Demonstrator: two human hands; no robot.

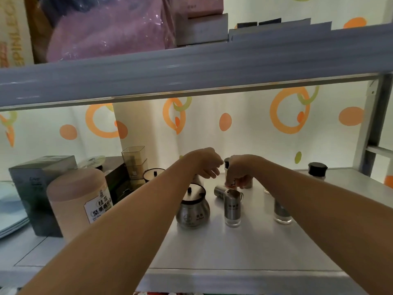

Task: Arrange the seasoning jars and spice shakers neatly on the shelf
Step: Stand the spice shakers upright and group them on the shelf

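Where the shelf (244,248) begins on the left, a pink canister (78,201) stands, with a round steel jar (192,209) to its right. Your left hand (208,165) hangs above that jar, fingers loosely curled, holding nothing. Just beside it, your right hand (240,170) curls down round a small black-capped shaker (227,163). Nearer you lie a tipped steel shaker (219,191) and an upright steel shaker (232,207). A third shaker (281,211) shows behind your right forearm, and a black-lidded jar (317,170) stands far right.
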